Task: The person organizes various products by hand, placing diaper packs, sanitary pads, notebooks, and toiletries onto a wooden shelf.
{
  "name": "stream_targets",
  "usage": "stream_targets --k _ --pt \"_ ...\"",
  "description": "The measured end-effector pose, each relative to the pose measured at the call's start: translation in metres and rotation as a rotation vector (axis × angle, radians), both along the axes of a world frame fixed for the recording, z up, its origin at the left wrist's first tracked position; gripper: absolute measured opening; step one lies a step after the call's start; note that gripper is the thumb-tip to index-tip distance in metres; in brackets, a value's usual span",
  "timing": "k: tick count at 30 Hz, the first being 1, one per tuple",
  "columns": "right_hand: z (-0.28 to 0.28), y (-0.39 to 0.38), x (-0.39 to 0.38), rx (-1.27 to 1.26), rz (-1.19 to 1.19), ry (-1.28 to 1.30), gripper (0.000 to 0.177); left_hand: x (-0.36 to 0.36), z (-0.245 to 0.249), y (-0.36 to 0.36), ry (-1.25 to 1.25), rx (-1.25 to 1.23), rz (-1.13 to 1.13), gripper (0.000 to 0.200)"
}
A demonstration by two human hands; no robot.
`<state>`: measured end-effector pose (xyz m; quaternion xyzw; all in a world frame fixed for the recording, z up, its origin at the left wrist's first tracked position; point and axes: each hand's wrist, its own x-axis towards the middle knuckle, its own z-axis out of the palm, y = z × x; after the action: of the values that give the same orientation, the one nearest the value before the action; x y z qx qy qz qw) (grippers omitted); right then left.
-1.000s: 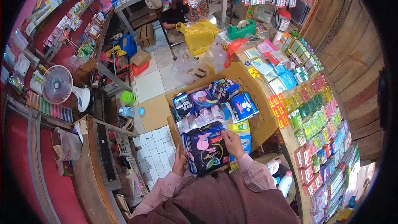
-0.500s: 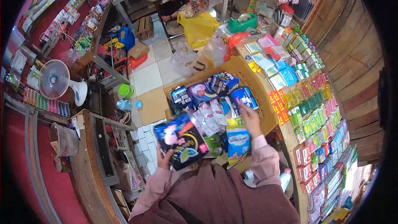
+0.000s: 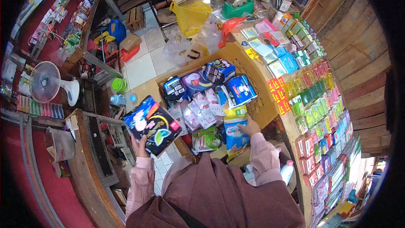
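Observation:
My left hand [image 3: 142, 145] grips a black and blue sanitary pad pack [image 3: 154, 126], tilted, at the left of an open cardboard box [image 3: 263, 114]. At the box's near side, my right hand [image 3: 252, 127] is closed on the edge of a blue and yellow diaper pack [image 3: 236, 137]; some of its fingers are hidden. Inside the box lie a dark blue pad pack [image 3: 241, 91], a purple pack [image 3: 196, 81], several clear-and-pink sachets [image 3: 202, 112] and a green Nuvo pack [image 3: 206, 140].
Right of the box, a wooden counter [image 3: 291, 133] carries rows of small boxes and sachets. A green tape dispenser [image 3: 238, 8] and yellow plastic bag [image 3: 190, 17] are beyond it. A white fan [image 3: 45, 82] stands at left. Another person's arm [image 3: 162, 2] shows at the back.
My left hand has moved left with the pad pack, away from the box's contents. My right hand has come down from the dark blue pad pack to the diaper pack. The view has shifted slightly.

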<state>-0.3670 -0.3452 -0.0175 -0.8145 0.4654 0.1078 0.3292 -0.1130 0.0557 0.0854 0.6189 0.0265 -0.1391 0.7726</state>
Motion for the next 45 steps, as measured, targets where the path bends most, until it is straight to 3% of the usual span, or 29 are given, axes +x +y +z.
stream_targets --k 3,5,6,9,10,11,13,17,19,22,24,28,34,35,39,45 --pt "-0.025 0.019 0.004 0.081 -0.143 -0.087 0.082 -0.001 -0.012 -0.041 -0.016 0.032 -0.024 0.078" --pt "-0.051 0.016 -0.003 0.151 -0.19 -0.343 0.078 -0.004 -0.004 -0.077 0.074 0.03 -0.061 0.085" --pt "-0.063 0.014 -0.008 0.185 -0.214 -0.469 0.076 0.001 -0.026 -0.083 0.11 0.023 -0.093 0.086" --pt "-0.031 -0.001 -0.017 0.716 -0.365 -0.393 0.066 -0.003 -0.02 -0.126 0.23 -0.062 -0.131 0.086" --pt "-0.012 -0.002 -0.023 0.758 -0.356 -0.438 0.063 -0.006 -0.012 -0.138 0.266 -0.115 -0.136 0.086" --pt "0.009 -0.002 -0.029 0.798 -0.344 -0.483 0.061 0.013 -0.072 -0.131 0.186 -0.139 -0.174 0.086" --pt "0.022 -0.008 -0.042 0.792 -0.243 -0.508 0.058 0.019 -0.075 -0.141 0.152 -0.125 -0.198 0.085" --pt "0.08 0.0 -0.052 0.997 -0.362 -0.699 0.053 0.023 -0.073 -0.141 0.177 -0.04 -0.294 0.082" --pt "0.101 0.0 -0.051 0.994 -0.403 -0.741 0.051 0.028 -0.072 -0.135 0.189 -0.039 -0.358 0.076" --pt "0.119 0.004 -0.047 0.978 -0.409 -0.777 0.041 0.002 0.005 -0.128 0.355 0.163 -0.331 0.066" --pt "0.128 0.004 -0.041 0.992 -0.413 -0.748 0.038 0.009 -0.033 -0.108 0.222 0.275 -0.398 0.063" --pt "0.147 0.004 -0.041 0.952 -0.474 -0.738 0.035 0.011 -0.04 -0.094 0.239 0.41 -0.426 0.067" --pt "0.174 0.012 -0.032 0.976 -0.43 -0.777 0.03 -0.006 -0.021 -0.1 0.233 0.236 -0.415 0.088" --pt "0.174 0.015 -0.03 0.981 -0.425 -0.778 0.031 -0.008 -0.024 -0.101 0.267 0.158 -0.386 0.089" --pt "0.186 0.029 -0.028 1.019 -0.324 -0.762 0.031 0.005 -0.085 -0.093 -0.013 0.2 -0.504 0.09" --pt "0.215 0.037 -0.04 1.019 -0.187 -0.746 0.031 0.001 -0.079 -0.084 0.072 0.139 -0.537 0.087"
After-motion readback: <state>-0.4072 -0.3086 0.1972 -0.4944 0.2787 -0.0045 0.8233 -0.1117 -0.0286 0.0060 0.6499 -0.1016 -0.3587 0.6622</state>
